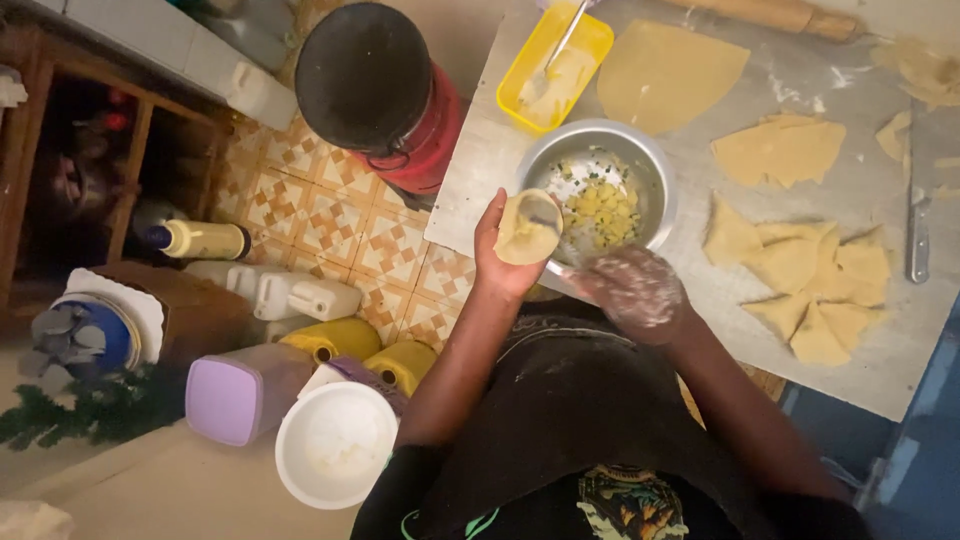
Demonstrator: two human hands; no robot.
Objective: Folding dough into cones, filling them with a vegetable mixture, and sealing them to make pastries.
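The left hand (508, 255) is cupped around a folded cone of dough (527, 228), its open mouth facing up, held just over the near-left rim of a round metal bowl (655, 165). The bowl holds a chopped yellow filling flecked with green (603, 205) and sits on a pale work board (480, 170). The right hand (635, 290), dusted white with flour and blurred, hovers just near of the bowl beside the cone; whether its fingers are spread or pinched cannot be told. Far and left of the bowl lies a yellow rectangular tray (520, 75) with a utensil resting in it. A rolled-out dough sheet (668, 72) lies to the tray's right, and cut triangular dough pieces (800, 270) are scattered to the right of the bowl. A knife (918, 235) lies at the board's right edge and a rolling pin (775, 14) at its far edge. On the tiled floor to the left stands a red cylinder with a black top (375, 85), and nearer, a white bowl (335, 445).
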